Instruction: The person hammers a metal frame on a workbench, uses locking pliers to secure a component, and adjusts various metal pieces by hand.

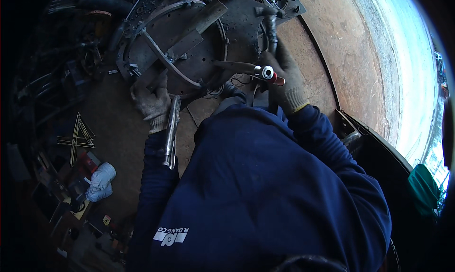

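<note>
My right hand, in a grey knit glove, is closed round the handle of a hammer, whose head points away from me. Beside that hand, a metal tool with a round silver end and a reddish tip juts from the work. My left hand, also gloved, is closed at the near left edge of a round steel frame; what its fingers hold is hidden in shadow. Silver locking pliers hang next to the left wrist. A tube and flat plate lie within the frame.
The frame rests on a dark steel work table. Thin yellowish rods lie crossed on the floor at left, near a white bundle and scattered tools. A dark curved metal edge and green cloth are at right.
</note>
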